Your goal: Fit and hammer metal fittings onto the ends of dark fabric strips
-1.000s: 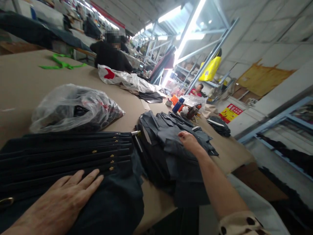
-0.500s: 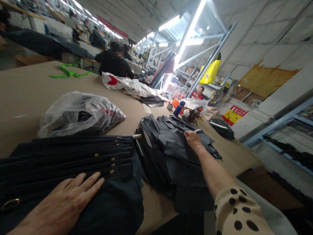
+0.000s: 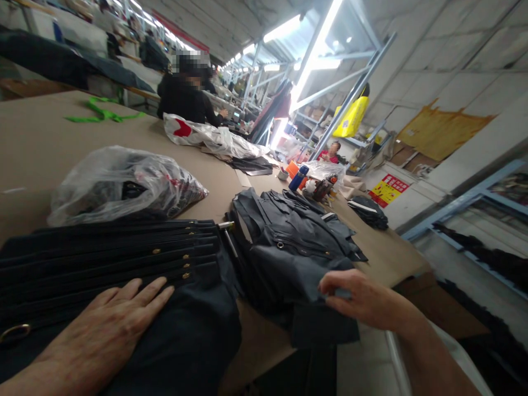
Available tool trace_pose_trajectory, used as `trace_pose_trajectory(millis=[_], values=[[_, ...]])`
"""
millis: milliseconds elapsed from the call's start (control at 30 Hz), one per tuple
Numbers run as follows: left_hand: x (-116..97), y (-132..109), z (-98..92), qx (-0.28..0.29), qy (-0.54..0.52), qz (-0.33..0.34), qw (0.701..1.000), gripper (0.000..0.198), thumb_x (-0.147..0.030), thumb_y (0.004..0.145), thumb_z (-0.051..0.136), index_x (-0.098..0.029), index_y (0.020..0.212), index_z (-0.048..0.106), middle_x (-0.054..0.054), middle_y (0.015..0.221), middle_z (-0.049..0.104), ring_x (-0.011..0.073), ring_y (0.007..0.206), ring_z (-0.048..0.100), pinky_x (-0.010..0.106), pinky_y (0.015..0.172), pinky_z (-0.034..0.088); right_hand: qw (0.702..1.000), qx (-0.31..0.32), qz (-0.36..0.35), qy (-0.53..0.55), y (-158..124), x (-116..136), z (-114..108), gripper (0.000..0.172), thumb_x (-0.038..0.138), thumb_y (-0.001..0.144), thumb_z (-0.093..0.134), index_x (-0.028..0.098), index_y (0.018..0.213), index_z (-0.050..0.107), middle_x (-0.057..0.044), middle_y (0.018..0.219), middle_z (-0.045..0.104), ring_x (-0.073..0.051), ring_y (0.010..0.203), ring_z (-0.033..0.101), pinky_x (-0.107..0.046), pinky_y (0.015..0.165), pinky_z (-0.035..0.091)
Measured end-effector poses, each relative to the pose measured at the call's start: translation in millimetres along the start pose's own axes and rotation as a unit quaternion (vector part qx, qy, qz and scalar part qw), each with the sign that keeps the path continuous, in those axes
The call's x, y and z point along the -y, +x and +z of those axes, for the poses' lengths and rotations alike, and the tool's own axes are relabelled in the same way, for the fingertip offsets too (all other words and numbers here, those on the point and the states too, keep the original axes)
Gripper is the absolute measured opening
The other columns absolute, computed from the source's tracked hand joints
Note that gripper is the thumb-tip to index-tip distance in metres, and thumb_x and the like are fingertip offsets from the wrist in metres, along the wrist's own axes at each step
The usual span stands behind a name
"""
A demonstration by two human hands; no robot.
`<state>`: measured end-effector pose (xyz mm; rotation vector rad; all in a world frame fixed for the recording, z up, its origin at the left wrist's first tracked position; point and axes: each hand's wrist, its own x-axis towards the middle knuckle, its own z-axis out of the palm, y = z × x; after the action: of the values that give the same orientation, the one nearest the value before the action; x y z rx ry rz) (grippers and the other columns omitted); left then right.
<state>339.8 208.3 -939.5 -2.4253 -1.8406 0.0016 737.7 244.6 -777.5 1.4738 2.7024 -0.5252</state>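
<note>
Apparently pinching, with the nearer right hand (image 3: 350, 292), the right edge of a grey panel (image 3: 293, 270) stretching leftward across the cloth pile (image 3: 295, 217); resting the left hand (image 3: 113, 327) flat, slightly spread, on dark garments (image 3: 196, 324).

From afar I see matt, dark stacked cloth (image 3: 193, 324), shiny gold metal fittings (image 3: 186, 275) — and a glossy, crumpled clear-plastic bag (image 3: 97, 190).

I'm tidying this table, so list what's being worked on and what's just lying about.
Being worked on, it seems:
dark clothes, under the left hand
grey cloth, at the right hand

Probably just lying about:
green strap
blue bottle
clear plastic bag
</note>
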Motion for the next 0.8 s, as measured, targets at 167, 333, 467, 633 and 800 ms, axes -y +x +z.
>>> trace_pose_trajectory(millis=[167,333,467,633,800], values=[[-0.8,-0.9,1.8,-0.01,-0.002,0.002,1.0,0.055,-0.005,0.077,0.032,-0.029,0.121,0.055,0.005,0.13,0.053,0.0323,0.113,0.052,0.046,0.087,0.042,0.995,-0.088,0.045,0.011,40.0,-32.1,11.6,0.023,0.026,0.088,0.043,0.02,0.097,0.064,-0.001,0.091,0.067,-0.013,0.084,0.06,-0.022,0.076,0.042],[-3.5,-2.7,-11.2,-0.003,-0.032,-0.009,0.999,0.057,-0.003,0.077,0.03,-0.029,0.121,0.054,0.005,0.13,0.053,0.0311,0.114,0.052,0.046,0.089,0.042,0.967,-0.155,0.158,-0.123,98.9,-93.0,45.6,0.018,0.02,0.084,0.05,0.018,0.095,0.064,-0.006,0.099,0.062,-0.016,0.094,0.056,-0.025,0.084,0.039],[-8.0,-7.4,-22.5,0.013,-0.04,0.0,0.999,0.058,0.0,0.077,0.028,-0.025,0.123,0.054,0.008,0.13,0.053,0.0282,0.114,0.051,0.045,0.091,0.041,0.965,-0.155,0.173,-0.119,109.2,-108.3,70.1,0.014,0.02,0.079,0.056,0.018,0.091,0.062,-0.006,0.096,0.06,-0.018,0.092,0.054,-0.026,0.079,0.04],[-9.1,-12.0,-24.0,-0.009,-0.021,0.02,1.0,0.052,-0.004,0.078,0.035,-0.023,0.124,0.052,0.008,0.13,0.052,0.0284,0.112,0.05,0.045,0.089,0.043,0.971,-0.148,0.158,-0.099,112.7,-115.9,67.4,0.006,0.017,0.077,0.052,0.017,0.078,0.057,-0.005,0.08,0.058,-0.017,0.074,0.054,-0.028,0.068,0.04],[-7.6,-15.9,-61.5,-0.094,-0.077,0.018,0.992,0.034,-0.015,0.084,0.04,-0.019,0.111,0.06,0.011,0.119,0.059,0.0249,0.11,0.051,0.042,0.09,0.045,0.967,-0.198,0.053,-0.151,90.8,-70.2,19.8,0.005,0.024,0.081,0.047,0.021,0.077,0.049,-0.003,0.074,0.057,-0.017,0.068,0.054,-0.028,0.061,0.037]])
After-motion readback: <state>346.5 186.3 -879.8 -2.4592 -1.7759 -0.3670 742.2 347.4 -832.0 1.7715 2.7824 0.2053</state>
